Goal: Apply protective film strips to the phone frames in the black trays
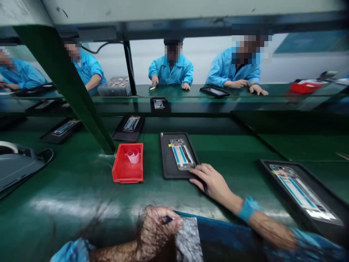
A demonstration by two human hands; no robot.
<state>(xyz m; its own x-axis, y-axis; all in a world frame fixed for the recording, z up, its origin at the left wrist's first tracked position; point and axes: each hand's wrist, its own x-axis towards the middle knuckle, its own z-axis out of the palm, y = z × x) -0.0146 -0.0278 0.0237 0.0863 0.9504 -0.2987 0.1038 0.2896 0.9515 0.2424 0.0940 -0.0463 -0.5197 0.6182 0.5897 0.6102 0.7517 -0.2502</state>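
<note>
Head view, hard-to-see parts first. The left hand (156, 227) is smeared and dark at the bottom edge, fisted round a thin blue tool (170, 219). The tool's tip lies against a grey patterned pad (188, 240), and I can't tell what that pad is.

The right hand (211, 182) reaches in from the right with a blue cuff at the wrist. Its fingers are laid out over the near right corner of the black tray (167, 160) and the thumb is at the tray's near edge. Can't tell if it's actually gripping or just resting, because the hand hides the corner.

The phone frame (182, 154) lies flat in that tray, blue strips up, just beyond the fingertips. A small yellow tag (169, 145) sits at the frame's top left – too small to read.

A second tray (327, 189) on the right also holds a frame, stretched by the lens and cut off at the edge. On the left, a grey machine (16, 167) is only partly in shot.

Surface is a glossy green belt (81, 189) with glare streaks. A red bin (124, 173) just left of the black tray holds a clear cup (133, 155). A green post (68, 87) slants across the view.

More trays sit further up the line. Four people in blue coats (171, 69) sit across it – hands on their own bench.
</note>
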